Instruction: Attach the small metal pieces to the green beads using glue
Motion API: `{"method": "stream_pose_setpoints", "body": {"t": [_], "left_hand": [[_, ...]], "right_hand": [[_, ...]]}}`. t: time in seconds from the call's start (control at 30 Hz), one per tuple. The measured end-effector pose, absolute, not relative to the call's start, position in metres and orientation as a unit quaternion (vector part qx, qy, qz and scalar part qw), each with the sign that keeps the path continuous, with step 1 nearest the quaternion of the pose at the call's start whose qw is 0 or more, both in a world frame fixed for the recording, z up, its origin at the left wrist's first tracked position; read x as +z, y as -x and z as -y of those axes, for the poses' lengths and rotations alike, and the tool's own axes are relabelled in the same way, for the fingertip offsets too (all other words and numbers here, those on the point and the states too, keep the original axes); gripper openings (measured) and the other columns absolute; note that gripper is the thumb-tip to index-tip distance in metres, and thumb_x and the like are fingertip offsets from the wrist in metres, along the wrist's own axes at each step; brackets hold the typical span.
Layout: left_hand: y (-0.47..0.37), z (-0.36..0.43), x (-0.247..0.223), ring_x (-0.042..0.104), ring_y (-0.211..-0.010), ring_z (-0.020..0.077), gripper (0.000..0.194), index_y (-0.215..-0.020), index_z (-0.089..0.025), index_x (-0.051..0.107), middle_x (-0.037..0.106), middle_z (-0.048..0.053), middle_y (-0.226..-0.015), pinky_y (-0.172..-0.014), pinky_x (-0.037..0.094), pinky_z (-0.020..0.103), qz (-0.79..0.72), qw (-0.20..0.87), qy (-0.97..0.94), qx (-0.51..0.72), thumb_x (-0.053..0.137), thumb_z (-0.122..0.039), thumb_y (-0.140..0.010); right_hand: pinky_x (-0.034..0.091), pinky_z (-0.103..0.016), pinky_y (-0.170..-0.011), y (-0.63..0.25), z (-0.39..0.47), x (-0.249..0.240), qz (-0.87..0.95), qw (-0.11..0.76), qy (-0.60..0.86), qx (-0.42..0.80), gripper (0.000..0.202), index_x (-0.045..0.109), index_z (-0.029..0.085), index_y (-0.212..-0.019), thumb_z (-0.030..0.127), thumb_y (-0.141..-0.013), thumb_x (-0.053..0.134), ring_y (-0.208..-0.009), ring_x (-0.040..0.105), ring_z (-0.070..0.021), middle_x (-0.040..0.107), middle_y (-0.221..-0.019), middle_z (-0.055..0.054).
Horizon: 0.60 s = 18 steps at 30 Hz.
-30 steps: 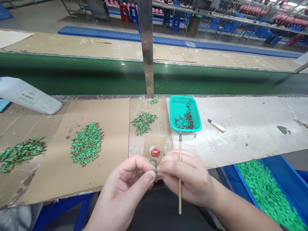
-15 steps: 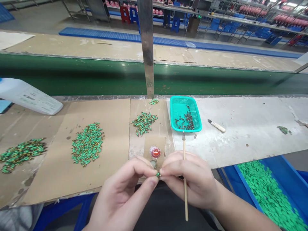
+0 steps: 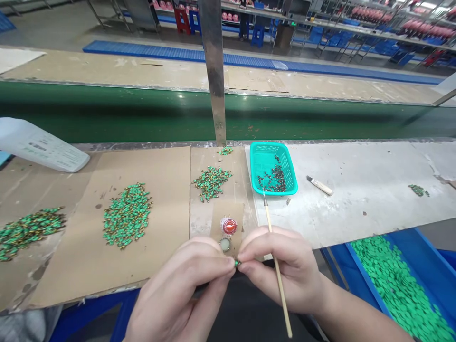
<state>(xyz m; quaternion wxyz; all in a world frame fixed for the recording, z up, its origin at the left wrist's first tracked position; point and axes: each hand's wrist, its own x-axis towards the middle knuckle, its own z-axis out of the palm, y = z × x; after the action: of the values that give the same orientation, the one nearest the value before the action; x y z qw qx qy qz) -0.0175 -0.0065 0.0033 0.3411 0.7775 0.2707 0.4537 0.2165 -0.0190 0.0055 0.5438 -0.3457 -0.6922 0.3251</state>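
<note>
My left hand (image 3: 190, 285) and my right hand (image 3: 283, 266) meet at the table's near edge, both pinching a tiny green piece (image 3: 237, 262) between the fingertips. A thin brush (image 3: 277, 270) also lies in my right hand, its tip pointing up toward the turquoise basket (image 3: 253, 183), which holds small dark pieces. Just beyond the fingertips are a round pale piece with a beaded rim (image 3: 225, 244) and a red oval in a small dish (image 3: 229, 226). Piles of green and gold pieces (image 3: 127, 216) lie on cardboard to the left.
A white bottle (image 3: 42, 145) lies at the left. A knife-like tool (image 3: 319, 185) rests right of the basket. A blue bin (image 3: 420, 242) of green discs stands low at the right. A metal post (image 3: 214, 71) rises behind the table, before a green belt (image 3: 142, 116).
The brush has tilted, its tip moving left and its handle end right. My left fingers have closed up more around the green piece, which has turned. The view has shifted slightly.
</note>
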Motion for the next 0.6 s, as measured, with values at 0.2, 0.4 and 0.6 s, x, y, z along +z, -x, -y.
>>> {"method": "stream_pose_setpoints", "body": {"t": [0.2,0.4,0.6], "left_hand": [[0.015,0.004,0.004,0.078,-0.097,0.0173,0.043,-0.125,-0.022,0.076,0.078,0.003,-0.100,-0.084,0.067,0.027,-0.266,0.353,-0.784,0.435,0.065,0.012,-0.102],[0.013,0.001,0.006,0.077,-0.091,0.0158,0.038,-0.120,-0.024,0.074,0.076,0.001,-0.095,-0.081,0.066,0.026,-0.274,0.352,-0.786,0.429,0.065,0.009,-0.103],[0.011,0.003,0.001,0.077,-0.088,0.0151,0.037,-0.119,-0.024,0.076,0.076,0.002,-0.096,-0.079,0.067,0.025,-0.280,0.360,-0.774,0.438,0.067,0.007,-0.103]], "right_hand": [[0.068,-0.024,-0.076,-0.216,0.022,-0.002,0.694,0.541,0.355,0.316,0.011,0.082,0.022,-0.110,0.012,-0.106,0.083,-0.079,0.083,-0.0173,0.085,-0.090,-0.005],[0.065,-0.021,-0.076,-0.216,0.025,-0.005,0.689,0.534,0.369,0.321,0.010,0.081,0.021,-0.108,0.012,-0.106,0.083,-0.078,0.082,-0.0154,0.084,-0.090,-0.005],[0.064,-0.022,-0.076,-0.213,0.026,-0.007,0.685,0.531,0.372,0.332,0.011,0.080,0.022,-0.107,0.011,-0.106,0.082,-0.078,0.081,-0.0153,0.084,-0.090,-0.004]]}}
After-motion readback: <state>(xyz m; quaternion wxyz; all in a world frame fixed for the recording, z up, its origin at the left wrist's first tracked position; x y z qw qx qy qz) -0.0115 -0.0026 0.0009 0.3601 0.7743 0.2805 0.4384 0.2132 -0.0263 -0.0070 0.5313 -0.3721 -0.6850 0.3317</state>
